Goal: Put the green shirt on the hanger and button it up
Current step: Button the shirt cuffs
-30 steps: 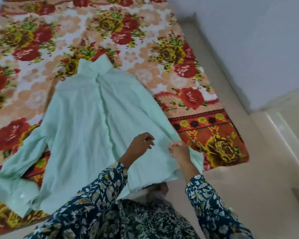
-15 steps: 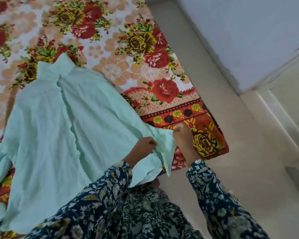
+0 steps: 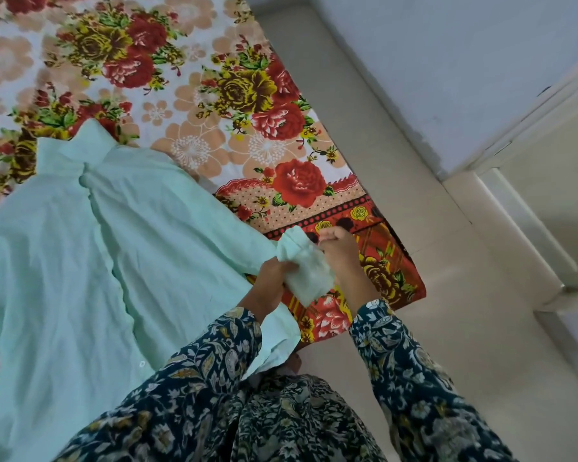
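Observation:
A pale green shirt [image 3: 80,261] lies spread flat on a flowered bedsheet, collar [image 3: 77,141] pointing away from me, front placket running down its middle. Its right sleeve end [image 3: 306,271] is lifted and bunched between my hands. My left hand [image 3: 269,281] grips the sleeve from the left. My right hand [image 3: 339,251] pinches the same cloth from the right. A small white button [image 3: 142,363] shows on the front near the hem. No hanger is in view.
The flowered sheet [image 3: 214,95] covers the bed up to its red border [image 3: 391,261] at the right. Beyond it runs a pale floor strip [image 3: 397,161], a light wall [image 3: 447,61] and a cream door frame [image 3: 531,228]. My patterned sleeves fill the bottom.
Both hands went from the shirt's lower right edge to the right sleeve end and lifted it into a bunch. The view has swung right and closer.

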Demonstrator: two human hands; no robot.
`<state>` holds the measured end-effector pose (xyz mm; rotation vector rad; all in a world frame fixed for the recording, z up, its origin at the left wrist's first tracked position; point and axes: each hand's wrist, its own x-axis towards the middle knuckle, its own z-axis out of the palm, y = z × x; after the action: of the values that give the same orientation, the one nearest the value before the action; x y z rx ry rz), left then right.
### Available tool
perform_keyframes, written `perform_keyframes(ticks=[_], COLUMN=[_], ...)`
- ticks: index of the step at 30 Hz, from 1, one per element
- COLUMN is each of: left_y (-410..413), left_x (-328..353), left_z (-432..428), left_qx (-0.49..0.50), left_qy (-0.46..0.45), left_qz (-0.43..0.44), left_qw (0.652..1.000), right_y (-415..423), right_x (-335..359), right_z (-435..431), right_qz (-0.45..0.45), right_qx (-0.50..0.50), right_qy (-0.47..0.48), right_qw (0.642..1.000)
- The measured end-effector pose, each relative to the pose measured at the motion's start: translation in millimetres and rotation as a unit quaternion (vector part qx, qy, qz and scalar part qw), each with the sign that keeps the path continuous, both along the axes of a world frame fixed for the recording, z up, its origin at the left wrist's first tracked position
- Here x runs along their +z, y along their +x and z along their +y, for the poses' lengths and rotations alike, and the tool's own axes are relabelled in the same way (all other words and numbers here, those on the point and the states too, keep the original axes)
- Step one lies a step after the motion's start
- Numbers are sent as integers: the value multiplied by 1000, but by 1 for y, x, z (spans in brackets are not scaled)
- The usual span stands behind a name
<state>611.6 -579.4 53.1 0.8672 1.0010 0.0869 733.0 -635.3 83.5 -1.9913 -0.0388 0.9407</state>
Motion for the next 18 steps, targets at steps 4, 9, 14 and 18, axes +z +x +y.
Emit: perform_keyframes(ticks=[4,9,14,18], left_y=[-5,-12,-11,-9], left_x=[4,14,16,13], left_z=[13,17,12,7], left_qx=[61,48,34,10], left_qy=[-65,-47,-4,218], left_qz=[-2,11,49,218], left_qw=[996,998,998,951], right_y=[-5,-17,-29,-41], right_x=[-6,-3,4,0], right_z=[-23,-34,-25,-20], right_qz=[-1,190,125,28], right_qx=[78,-14,-17,67], right_qy=[-107,20,72,39], right_qw=[991,981,989,997])
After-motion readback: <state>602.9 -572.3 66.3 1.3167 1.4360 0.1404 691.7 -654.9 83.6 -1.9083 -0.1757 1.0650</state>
